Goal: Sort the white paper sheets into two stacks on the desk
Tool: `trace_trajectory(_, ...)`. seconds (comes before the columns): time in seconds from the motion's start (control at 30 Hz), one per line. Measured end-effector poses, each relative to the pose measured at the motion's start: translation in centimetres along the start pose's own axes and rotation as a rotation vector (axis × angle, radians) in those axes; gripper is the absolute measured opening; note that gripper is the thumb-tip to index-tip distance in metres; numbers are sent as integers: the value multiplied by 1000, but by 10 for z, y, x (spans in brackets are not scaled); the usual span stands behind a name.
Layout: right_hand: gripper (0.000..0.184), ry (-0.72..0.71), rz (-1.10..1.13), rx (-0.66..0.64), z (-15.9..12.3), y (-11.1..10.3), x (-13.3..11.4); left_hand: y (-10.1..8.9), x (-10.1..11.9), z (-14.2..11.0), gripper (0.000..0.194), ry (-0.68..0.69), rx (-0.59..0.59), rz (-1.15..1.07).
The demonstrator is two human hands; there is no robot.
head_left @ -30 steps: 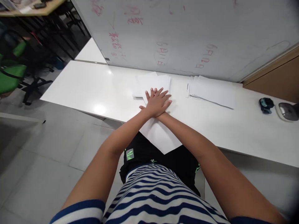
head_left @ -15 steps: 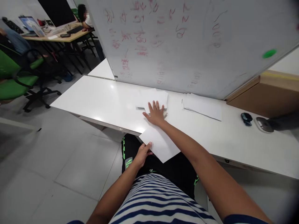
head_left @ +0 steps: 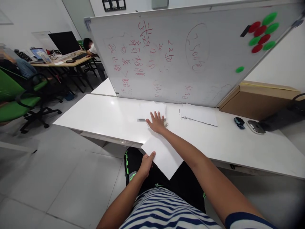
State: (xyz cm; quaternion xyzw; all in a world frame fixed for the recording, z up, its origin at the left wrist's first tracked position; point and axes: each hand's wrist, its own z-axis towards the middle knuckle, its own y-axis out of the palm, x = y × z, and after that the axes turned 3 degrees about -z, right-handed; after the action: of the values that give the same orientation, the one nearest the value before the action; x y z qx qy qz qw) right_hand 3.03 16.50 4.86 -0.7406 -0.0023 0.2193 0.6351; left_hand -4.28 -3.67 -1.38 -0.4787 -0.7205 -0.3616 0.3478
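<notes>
My left hand (head_left: 146, 163) pinches the left edge of a white sheet of paper (head_left: 166, 158) between thumb and fingers. The sheet slopes over my lap, its far end at the table's front edge. With fingers spread, my right hand (head_left: 156, 122) lies palm down at the near edge of a small pile of white paper (head_left: 152, 110) on the table. A small pale object (head_left: 165, 123) pokes out beside the right palm; its kind is hidden. Right of the hand lies another stack of paper (head_left: 199, 114).
A whiteboard (head_left: 133, 63) with red writing stands along the back of the white table (head_left: 100, 117). At the right are a cardboard box (head_left: 247, 103), a dark small object (head_left: 239, 122) and a rounded grey device (head_left: 255, 127). Green chairs (head_left: 16, 108) and seated people are at the left.
The view has tilted up, showing more of the whiteboard and its magnets. Both hands keep nearly the same pose, the left still on the sheet and the right flat by the pile.
</notes>
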Motion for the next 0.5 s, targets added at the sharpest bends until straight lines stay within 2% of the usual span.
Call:
trace_trajectory(0.23,78,-8,-29,-17,1,2,-1,4,-6,-1,50,-28,-33,2)
trace_trajectory(0.3,78,-9,-57,-18,2,4,-1,-4,0,-3,47,-6,33,64)
trace_trajectory(0.33,78,-9,-75,-19,2,5,-1,-9,6,-4,45,41,118,118)
trace_trajectory(0.37,78,-11,-91,-22,2,6,-1,-14,16,-4,45,138,251,193)
trace_trajectory(0.4,79,-13,-107,-26,2,6,-2,-17,30,-4,47,262,425,296)
trace_trajectory(0.43,79,-14,-122,-29,2,6,-2,-17,46,-2,50,405,542,416)
trace_trajectory(0.47,79,-18,-135,-30,2,6,-2,-14,65,2,52,556,577,520)
trace_trajectory(0.5,78,-26,-150,-28,1,6,-3,-8,85,9,48,692,530,607)
